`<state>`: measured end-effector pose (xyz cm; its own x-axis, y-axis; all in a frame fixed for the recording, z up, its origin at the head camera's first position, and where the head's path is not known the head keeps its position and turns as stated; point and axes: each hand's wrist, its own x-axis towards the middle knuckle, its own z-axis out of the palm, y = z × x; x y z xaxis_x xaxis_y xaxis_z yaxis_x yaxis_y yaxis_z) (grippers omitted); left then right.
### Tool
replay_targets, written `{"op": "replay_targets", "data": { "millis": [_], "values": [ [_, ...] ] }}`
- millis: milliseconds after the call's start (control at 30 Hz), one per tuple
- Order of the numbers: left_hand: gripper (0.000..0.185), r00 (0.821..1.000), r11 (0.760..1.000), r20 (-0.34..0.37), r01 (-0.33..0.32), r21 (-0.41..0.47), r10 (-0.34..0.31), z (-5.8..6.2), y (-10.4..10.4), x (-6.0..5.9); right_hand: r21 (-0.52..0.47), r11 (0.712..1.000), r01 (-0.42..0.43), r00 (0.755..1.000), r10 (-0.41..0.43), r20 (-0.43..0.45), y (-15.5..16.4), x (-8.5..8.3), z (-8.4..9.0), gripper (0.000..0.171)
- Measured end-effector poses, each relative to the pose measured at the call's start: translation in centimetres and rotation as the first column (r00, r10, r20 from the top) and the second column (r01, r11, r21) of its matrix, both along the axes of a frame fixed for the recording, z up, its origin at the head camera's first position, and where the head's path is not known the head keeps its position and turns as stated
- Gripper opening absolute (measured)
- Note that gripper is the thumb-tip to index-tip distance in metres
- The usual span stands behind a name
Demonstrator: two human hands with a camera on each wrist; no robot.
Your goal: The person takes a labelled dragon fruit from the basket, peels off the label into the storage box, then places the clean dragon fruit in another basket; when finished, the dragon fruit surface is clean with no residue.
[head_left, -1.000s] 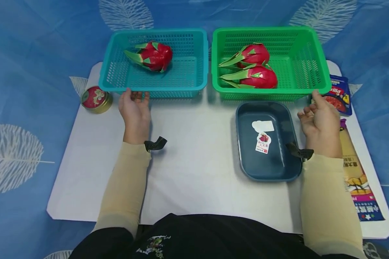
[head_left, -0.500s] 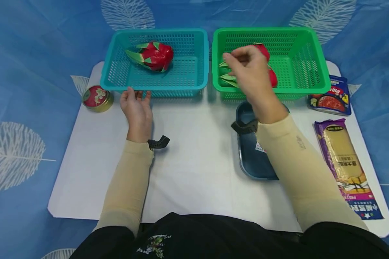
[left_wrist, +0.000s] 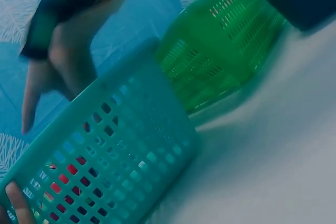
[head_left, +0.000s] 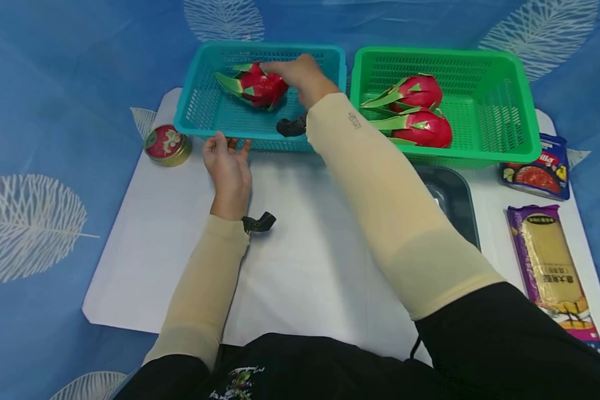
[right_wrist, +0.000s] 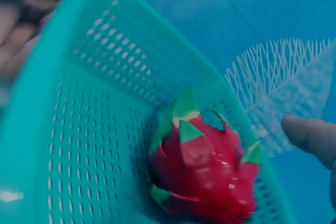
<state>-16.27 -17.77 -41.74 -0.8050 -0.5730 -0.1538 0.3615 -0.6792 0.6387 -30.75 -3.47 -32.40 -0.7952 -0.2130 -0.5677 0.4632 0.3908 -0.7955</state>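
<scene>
My right hand (head_left: pixel 302 78) hovers over the teal basket (head_left: pixel 260 136), fingers extended toward the red dragon fruit (head_left: pixel 262 89) with green leaf tips. In the right wrist view, a fingertip (right_wrist: pixel 310 135) shows apart from the fruit (right_wrist: pixel 205 177), beyond the basket's edge. Close to the basket's front rim, my left hand (head_left: pixel 230 172) lies palm up, its relaxed fingers touching the outer side. Two more dragon fruits, a rear one (head_left: pixel 420 91) and a front one (head_left: pixel 425 130), sit in the green basket (head_left: pixel 500 150) on the right.
A round tin with a red lid (head_left: pixel 167 144) stands left of my left hand. My right forearm partly hides a dark blue dish (head_left: pixel 455 200). At the right lie a sauce pouch (head_left: pixel 537 172) and a pasta packet (head_left: pixel 550 255) on the white table (head_left: pixel 300 278).
My right hand has left the green basket's front right corner, passed above its dragon fruits and moved left over the teal basket. My left hand stays by the teal rim. The head view has shifted slightly.
</scene>
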Motion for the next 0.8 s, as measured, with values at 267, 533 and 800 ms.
{"op": "replay_targets", "data": {
  "millis": [267,533,800],
  "values": [
    [0.021,0.999,0.999,-0.008,0.040,-0.012,-0.040,-0.3,2.2,-0.8,-0.010,0.993,0.120,0.974,-0.116,0.194,0.6,-3.3,-2.8,0.098],
    [0.026,1.000,0.999,0.000,0.030,-0.041,-0.030,-0.9,1.6,0.1,-0.142,0.947,0.289,0.922,-0.235,0.307,-2.2,-3.1,-4.4,0.095],
    [0.025,1.000,0.999,0.010,-0.025,-0.042,0.025,-0.8,0.3,0.0,-0.174,0.948,0.268,0.942,-0.220,0.252,-4.7,-3.6,-5.0,0.090]
  ]
}}
